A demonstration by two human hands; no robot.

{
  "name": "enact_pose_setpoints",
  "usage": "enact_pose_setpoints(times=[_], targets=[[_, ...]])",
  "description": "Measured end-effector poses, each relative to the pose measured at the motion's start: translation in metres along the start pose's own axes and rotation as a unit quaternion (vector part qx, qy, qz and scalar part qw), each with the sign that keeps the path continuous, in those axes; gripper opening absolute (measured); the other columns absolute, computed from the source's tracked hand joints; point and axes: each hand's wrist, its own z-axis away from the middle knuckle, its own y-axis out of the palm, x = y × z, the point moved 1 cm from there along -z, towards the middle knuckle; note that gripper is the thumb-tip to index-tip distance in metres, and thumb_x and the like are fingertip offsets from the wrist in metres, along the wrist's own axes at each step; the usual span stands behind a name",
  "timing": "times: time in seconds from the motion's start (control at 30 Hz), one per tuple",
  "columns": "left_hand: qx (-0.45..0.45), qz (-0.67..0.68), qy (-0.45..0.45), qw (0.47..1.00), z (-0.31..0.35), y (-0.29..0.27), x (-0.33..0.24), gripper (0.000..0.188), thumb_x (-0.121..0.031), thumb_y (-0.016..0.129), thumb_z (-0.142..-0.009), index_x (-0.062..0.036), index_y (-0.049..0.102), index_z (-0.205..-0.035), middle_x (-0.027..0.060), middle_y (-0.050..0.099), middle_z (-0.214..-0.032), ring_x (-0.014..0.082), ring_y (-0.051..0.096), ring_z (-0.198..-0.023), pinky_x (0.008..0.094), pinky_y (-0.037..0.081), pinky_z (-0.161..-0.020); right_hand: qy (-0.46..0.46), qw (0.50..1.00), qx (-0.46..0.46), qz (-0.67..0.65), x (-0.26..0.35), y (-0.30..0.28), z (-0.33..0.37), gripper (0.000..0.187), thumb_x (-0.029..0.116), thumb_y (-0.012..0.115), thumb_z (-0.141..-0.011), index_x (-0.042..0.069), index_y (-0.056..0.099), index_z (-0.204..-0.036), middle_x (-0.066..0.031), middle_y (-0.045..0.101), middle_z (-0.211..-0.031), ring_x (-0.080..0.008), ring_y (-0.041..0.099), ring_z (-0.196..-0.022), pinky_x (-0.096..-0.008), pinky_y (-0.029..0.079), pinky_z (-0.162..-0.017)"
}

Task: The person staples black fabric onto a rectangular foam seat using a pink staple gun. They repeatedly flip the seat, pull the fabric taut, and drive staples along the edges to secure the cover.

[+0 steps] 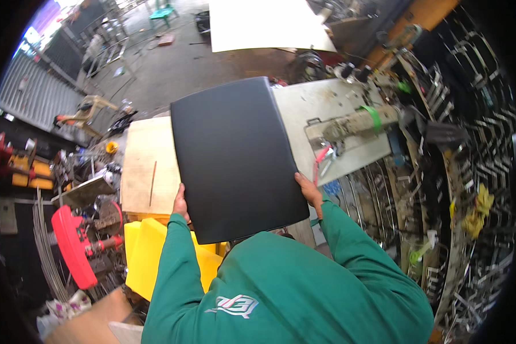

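Note:
A large black padded panel point(235, 160), smooth and with slightly curved edges, is held up in front of my chest above the work table. My left hand point(180, 203) grips its left edge near the lower corner, thumb showing on the side. On the opposite edge my right hand point(309, 190) is closed round the side, with most of its fingers hidden underneath. Beneath the panel, a light wooden board point(146, 155) with a thin brown stick point(153, 182) on it shows at the left.
Yellow foam blocks point(146, 252) stand below my left forearm, beside a red machine guard point(73, 246). A pale tabletop point(309, 109) at the right bears a metal bar with green tape point(355, 126) and a red-handled tool point(322, 157). Racks of metal parts point(487, 160) line the right side.

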Motion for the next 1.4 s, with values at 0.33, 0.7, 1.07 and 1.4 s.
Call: enact_pose_setpoints(times=[0.33, 0.7, 1.07, 1.4], targets=[[-0.043, -0.131, 0.028, 0.990, -0.013, 0.007, -0.016, 0.083, -0.061, 0.064, -0.110, 0.0036, 0.053, -0.160, 0.0211, 0.063, -0.157, 0.0356, 0.065, -0.139, 0.0482, 0.050, -0.123, 0.063, 0.997, 0.020, -0.027, 0.006, 0.003, 0.023, 0.080, 0.063, 0.052, -0.115, -0.004, 0.058, -0.157, -0.0168, 0.071, -0.147, -0.0265, 0.067, -0.131, -0.0372, 0.048, -0.118], [-0.085, -0.019, 0.014, 0.996, 0.068, -0.040, 0.086, 0.082, -0.064, 0.048, -0.116, -0.0006, 0.049, -0.167, 0.0132, 0.056, -0.167, 0.0282, 0.053, -0.151, 0.0400, 0.037, -0.130, -0.038, 0.942, -0.111, 0.313, -0.021, -0.011, 0.030, 0.069, 0.050, 0.039, -0.121, -0.007, 0.058, -0.156, -0.0291, 0.061, -0.158, -0.0426, 0.056, -0.149, -0.0437, 0.043, -0.125], [-0.084, -0.075, 0.006, 0.994, 0.061, -0.048, 0.190, 0.086, -0.070, 0.042, -0.114, -0.0007, 0.056, -0.162, 0.0170, 0.063, -0.161, 0.0308, 0.057, -0.149, 0.0369, 0.036, -0.128, 0.255, 0.939, -0.183, 0.141, 0.001, -0.045, 0.038, 0.107, 0.085, 0.035, -0.107, -0.004, 0.046, -0.165, -0.0243, 0.058, -0.163, -0.0472, 0.054, -0.149, -0.0533, 0.042, -0.124], [-0.266, 0.167, 0.030, 0.949, 0.025, -0.096, 0.210, 0.069, -0.058, 0.046, -0.116, 0.0006, 0.067, -0.146, 0.0185, 0.072, -0.145, 0.0266, 0.067, -0.130, 0.0540, 0.058, -0.098, 0.049, 0.950, -0.144, 0.272, 0.078, -0.016, -0.098, 0.090, 0.071, 0.044, -0.113, -0.005, 0.056, -0.158, -0.0255, 0.063, -0.155, -0.0396, 0.064, -0.137, -0.0497, 0.052, -0.114]])
